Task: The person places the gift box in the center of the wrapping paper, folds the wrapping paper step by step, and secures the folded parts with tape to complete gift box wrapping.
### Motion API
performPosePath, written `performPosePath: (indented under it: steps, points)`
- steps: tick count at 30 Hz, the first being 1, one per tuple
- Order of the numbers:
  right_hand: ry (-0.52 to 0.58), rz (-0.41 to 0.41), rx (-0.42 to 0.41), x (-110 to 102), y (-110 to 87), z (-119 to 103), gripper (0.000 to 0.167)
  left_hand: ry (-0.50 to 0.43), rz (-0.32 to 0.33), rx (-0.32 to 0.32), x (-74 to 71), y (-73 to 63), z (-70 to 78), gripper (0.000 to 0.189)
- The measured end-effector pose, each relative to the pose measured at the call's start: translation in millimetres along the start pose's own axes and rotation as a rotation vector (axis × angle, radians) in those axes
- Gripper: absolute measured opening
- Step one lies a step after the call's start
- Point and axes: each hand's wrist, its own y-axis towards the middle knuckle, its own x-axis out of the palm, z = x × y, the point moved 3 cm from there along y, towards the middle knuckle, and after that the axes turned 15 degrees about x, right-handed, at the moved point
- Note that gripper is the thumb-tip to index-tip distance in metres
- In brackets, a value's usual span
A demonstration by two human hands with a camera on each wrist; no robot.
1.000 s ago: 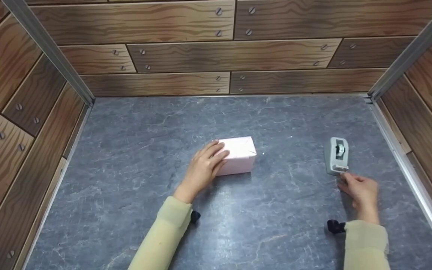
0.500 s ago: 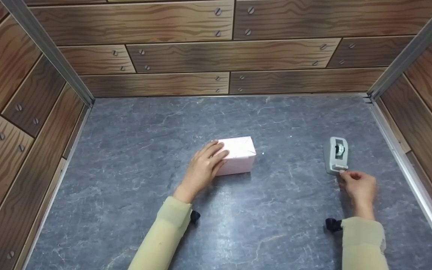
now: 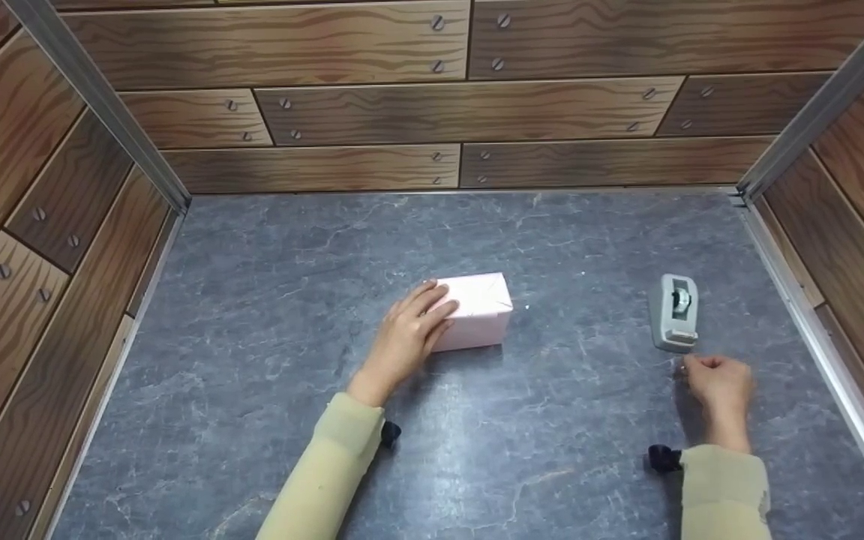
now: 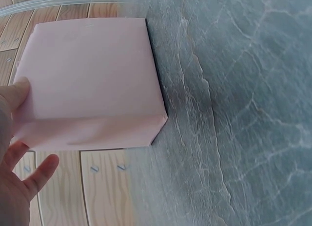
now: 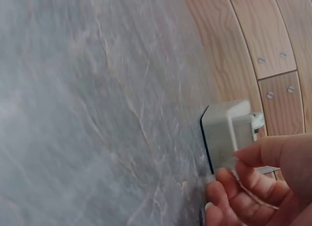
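Note:
A box wrapped in pale pink paper (image 3: 477, 300) sits mid-table, with folded creases on its top right end. My left hand (image 3: 400, 330) grips its left end, fingers over the top; in the left wrist view the thumb (image 4: 17, 92) presses one face of the box (image 4: 92, 70). Just in front of a grey tape dispenser (image 3: 676, 315), my right hand (image 3: 722, 386) pinches a small piece of clear tape (image 3: 684, 367) between thumb and forefinger. The other fingers curl beneath, near the dispenser (image 5: 222, 133) in the right wrist view. Most of the tape is hidden by the fingers.
The grey marbled tabletop (image 3: 312, 247) is bounded by wood-patterned walls (image 3: 372, 112) at the back and both sides. Metal rails (image 3: 822, 345) run along the edges. A tiny white scrap (image 3: 527, 307) lies right of the box.
My right hand reached up to the dispenser's cutting edge, then drew back toward me with a piece of tape. The left hand and the box have stayed put.

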Motion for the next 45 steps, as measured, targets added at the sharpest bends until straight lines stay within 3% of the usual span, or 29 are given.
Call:
performPosePath:
  steps: [6,15,26,34,39,45]
  points:
    - [0.098,-0.22,-0.089,18,-23.1,-15,0.038,0.007,0.011,0.011,-0.4,-0.9,0.1,0.028]
    - [0.163,-0.372,-0.341,58,-73.6,-59,0.025,0.003,0.049,0.051,1.8,-1.9,-0.9,0.028]
    - [0.361,-0.647,-0.491,108,-142.1,-109,0.018,0.001,0.063,0.045,0.9,-1.1,1.1,0.027]
    - [0.465,-0.782,-0.628,129,-172.2,-138,0.018,0.014,0.067,0.042,1.4,-0.9,1.3,0.026]
    - [0.503,-0.797,-0.619,134,-180.7,-151,0.019,0.02,0.056,0.034,1.5,-0.9,1.2,0.026]
    - [0.544,-0.79,-0.529,139,-183.5,-160,0.015,0.019,0.05,0.029,2.3,-1.9,0.4,0.027]
